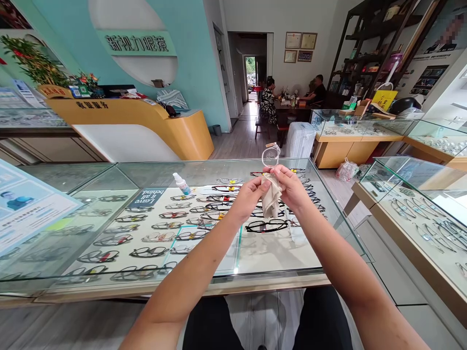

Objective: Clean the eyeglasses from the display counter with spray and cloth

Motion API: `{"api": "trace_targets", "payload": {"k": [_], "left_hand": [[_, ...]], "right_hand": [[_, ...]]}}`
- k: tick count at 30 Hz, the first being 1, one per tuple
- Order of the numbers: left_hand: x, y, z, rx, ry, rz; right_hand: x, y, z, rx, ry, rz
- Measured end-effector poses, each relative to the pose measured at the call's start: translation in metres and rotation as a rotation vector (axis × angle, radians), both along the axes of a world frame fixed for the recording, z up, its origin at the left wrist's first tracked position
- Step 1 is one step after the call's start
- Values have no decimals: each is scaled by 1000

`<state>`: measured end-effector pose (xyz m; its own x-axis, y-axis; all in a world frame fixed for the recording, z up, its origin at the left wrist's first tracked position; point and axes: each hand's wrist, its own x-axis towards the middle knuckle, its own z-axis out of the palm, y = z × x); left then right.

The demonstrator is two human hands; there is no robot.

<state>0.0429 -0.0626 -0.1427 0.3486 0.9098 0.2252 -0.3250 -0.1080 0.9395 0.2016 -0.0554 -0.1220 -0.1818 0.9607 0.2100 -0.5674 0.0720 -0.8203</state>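
Observation:
Both my hands are raised together over a glass display counter [328, 214]. My left hand [250, 197] and my right hand [288, 184] pinch a beige cleaning cloth [270, 199] that hangs down between them. The cloth is wrapped on the lower part of a pair of clear-framed glasses [270, 154], whose round lens sticks up above my fingers. A small white spray bottle [181, 183] stands on the glass to the left of my hands. A black-framed pair of glasses [266, 225] lies on the counter just under my hands.
Rows of spectacle frames [146, 233] lie inside the case. More glass cases [419, 204] stand at the right. A yellow reception desk [153, 121] is at the back left. Two people sit at a table [292, 99] far behind. A white suitcase [299, 138] stands past the counter.

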Motion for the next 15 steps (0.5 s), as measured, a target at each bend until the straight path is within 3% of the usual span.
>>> {"api": "trace_targets", "payload": {"k": [6, 15], "left_hand": [[2, -6, 3, 4, 30, 2], [14, -11, 4, 194, 29, 284]], "right_hand": [[-3, 0, -3, -12, 32, 14], [-23, -10, -5, 6, 121, 41]]}}
